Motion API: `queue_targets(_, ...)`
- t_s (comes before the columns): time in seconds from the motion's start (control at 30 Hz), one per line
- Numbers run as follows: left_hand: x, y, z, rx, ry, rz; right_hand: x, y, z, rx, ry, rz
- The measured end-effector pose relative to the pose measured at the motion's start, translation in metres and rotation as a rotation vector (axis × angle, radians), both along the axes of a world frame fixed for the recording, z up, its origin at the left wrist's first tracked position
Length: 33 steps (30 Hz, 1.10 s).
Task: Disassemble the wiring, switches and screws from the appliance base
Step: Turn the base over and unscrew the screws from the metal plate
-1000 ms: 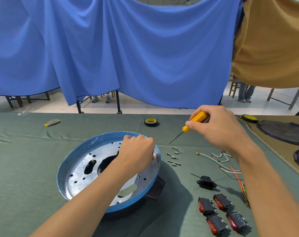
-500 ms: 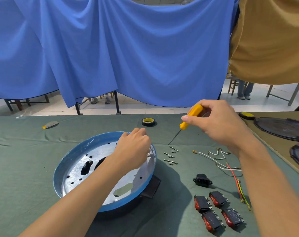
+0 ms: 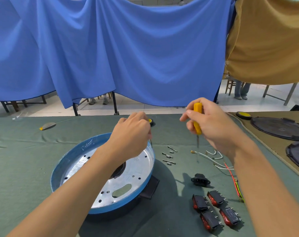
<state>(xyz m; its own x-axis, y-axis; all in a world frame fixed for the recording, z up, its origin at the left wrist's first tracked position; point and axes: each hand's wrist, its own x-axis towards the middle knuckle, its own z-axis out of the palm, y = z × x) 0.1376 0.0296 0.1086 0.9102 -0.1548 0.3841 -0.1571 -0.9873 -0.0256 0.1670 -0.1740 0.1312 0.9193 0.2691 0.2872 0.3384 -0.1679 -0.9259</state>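
The round blue-rimmed appliance base [image 3: 73, 156] lies open side up on the green cloth, its silver plate full of holes. My left hand [image 3: 131, 134] hovers above its far rim with fingers curled, pinching a thin grey screw [image 3: 150, 142] that hangs below the fingertips. My right hand [image 3: 213, 124] grips a yellow-handled screwdriver [image 3: 197, 108] upright, tip down over the cloth. Loose screws [image 3: 169, 156] lie right of the base. White and red wires [image 3: 215, 161], a black socket [image 3: 200, 180] and several red rocker switches [image 3: 215, 209] lie further right.
A tape roll [image 3: 152, 122] sits behind my left hand, half hidden. Dark round lids [image 3: 279, 129] and another yellow tape roll [image 3: 243, 115] rest on a tan cloth at the right. A small grey and yellow tool [image 3: 47, 125] lies far left. Blue drapes hang behind the table.
My left hand rose from the base's inner rim and now holds a screw above it. My right hand swung the screwdriver from slanted to upright.
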Motion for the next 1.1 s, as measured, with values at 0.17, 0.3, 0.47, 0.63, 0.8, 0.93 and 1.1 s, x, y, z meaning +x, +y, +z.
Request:
queue_targets(0.17,-0.004,-0.012,0.007,-0.147,-0.021,-0.034,0.001,0.016,-0.022,-0.471,-0.061,0.055)
queue_targets(0.3,-0.005,-0.017,0.001,-0.199,0.039,-0.029,-0.001,0.03,-0.032,-0.441,-0.005,0.12)
queue_targets(0.47,-0.005,-0.013,-0.008,-0.208,0.088,-0.001,0.002,0.029,-0.038,-0.513,-0.03,0.077)
queue_targets(0.63,-0.008,-0.005,-0.019,-0.199,0.195,0.104,0.01,0.027,-0.059,-0.894,-0.013,0.042)
queue_targets(0.8,-0.021,-0.01,-0.023,-0.047,0.389,0.062,0.011,0.037,-0.084,-1.036,-0.045,-0.009)
queue_targets(0.93,-0.027,-0.016,-0.025,0.085,0.457,0.022,0.013,0.042,-0.088,-1.032,-0.093,-0.019)
queue_targets(1.1,-0.029,-0.017,-0.025,0.105,0.455,-0.001,0.013,0.045,-0.092,-1.052,-0.104,0.009)
